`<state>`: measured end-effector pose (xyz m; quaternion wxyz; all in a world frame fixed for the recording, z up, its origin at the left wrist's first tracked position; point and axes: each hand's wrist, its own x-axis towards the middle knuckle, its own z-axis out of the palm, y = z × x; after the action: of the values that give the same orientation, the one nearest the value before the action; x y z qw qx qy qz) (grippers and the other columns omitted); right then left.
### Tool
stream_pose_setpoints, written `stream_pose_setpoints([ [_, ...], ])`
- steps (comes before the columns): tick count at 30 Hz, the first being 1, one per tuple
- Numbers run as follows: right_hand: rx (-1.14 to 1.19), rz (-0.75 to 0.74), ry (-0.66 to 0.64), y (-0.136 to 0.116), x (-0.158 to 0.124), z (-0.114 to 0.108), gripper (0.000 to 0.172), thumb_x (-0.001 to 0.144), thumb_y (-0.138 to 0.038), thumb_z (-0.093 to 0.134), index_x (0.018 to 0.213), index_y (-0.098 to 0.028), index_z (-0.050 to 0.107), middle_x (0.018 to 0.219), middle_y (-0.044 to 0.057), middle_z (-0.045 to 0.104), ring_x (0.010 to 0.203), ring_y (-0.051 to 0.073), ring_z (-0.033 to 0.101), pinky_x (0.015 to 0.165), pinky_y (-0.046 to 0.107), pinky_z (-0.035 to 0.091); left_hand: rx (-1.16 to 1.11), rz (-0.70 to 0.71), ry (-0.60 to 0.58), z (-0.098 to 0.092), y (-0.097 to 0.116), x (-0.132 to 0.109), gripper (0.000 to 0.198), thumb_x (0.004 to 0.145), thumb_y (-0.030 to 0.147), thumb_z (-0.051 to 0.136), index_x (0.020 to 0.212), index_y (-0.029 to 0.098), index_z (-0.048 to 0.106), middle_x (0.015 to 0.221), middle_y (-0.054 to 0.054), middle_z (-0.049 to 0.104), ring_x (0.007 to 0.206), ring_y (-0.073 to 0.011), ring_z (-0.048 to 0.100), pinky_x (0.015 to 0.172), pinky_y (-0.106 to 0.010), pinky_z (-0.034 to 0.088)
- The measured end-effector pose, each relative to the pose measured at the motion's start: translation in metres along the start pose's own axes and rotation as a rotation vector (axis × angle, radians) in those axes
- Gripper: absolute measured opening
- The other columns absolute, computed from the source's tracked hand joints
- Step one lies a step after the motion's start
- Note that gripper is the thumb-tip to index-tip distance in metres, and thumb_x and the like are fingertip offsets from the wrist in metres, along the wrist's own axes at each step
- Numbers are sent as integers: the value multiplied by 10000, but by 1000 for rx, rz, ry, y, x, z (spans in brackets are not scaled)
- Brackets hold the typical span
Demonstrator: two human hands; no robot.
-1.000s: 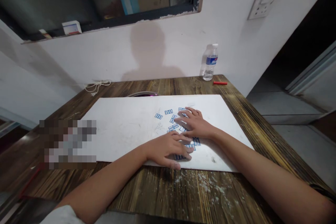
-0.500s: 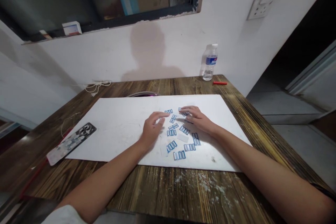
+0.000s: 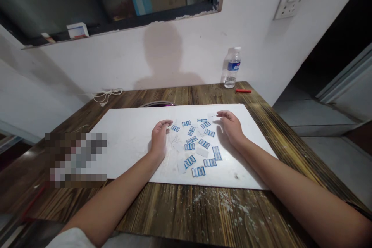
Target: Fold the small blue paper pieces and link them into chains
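Several small white tiles with blue bars [image 3: 200, 145] lie scattered face up on a white board [image 3: 130, 139] on the wooden table [image 3: 186, 213]. My left hand [image 3: 159, 137] rests on its edge at the left of the tiles, fingers loosely curved, holding nothing. My right hand [image 3: 231, 128] stands on its edge at the right of them, fingers curved inward, also holding nothing. The two hands flank the group of tiles, palms facing each other.
A water bottle [image 3: 232, 68] and a red pen [image 3: 243, 90] stand at the table's far right corner by the wall. A white cord [image 3: 107, 95] lies at the far left. A blurred flat object [image 3: 75, 159] lies at the board's left edge. A wall socket [image 3: 290, 3] is up right.
Both hands lay flat over the tiles a second ago. They have since drawn apart, the left moving left and the right moving right, leaving the tiles uncovered and spread out.
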<state>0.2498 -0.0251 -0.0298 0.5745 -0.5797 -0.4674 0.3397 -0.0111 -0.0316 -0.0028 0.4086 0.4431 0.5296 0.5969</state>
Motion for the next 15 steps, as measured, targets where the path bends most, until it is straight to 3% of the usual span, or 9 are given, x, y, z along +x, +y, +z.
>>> stream_pose_setpoints([
  [7,-149,-152,-78,4,-2,2,374,764,-219,419,1070,-234,633,1067,85,660,1025,271,616,883,460,507,-64,-2,-67,2,5,-5,180,718,323,616,835,193,655,890,-51,696,814,-182,670,656,-256,459],
  [11,-285,-254,-157,2,-5,2,432,831,-226,390,1215,-279,581,1189,78,636,1140,279,576,945,494,477,-69,-1,-143,2,7,-9,194,737,352,622,849,197,660,908,-56,702,847,-196,675,643,-254,460],
  [15,-497,-348,-281,-5,-9,2,479,841,-188,379,1277,-309,534,1266,52,608,1221,265,530,1050,514,391,-65,3,-91,2,5,-7,178,747,344,615,845,205,669,914,-53,712,919,-192,657,705,-261,445],
])
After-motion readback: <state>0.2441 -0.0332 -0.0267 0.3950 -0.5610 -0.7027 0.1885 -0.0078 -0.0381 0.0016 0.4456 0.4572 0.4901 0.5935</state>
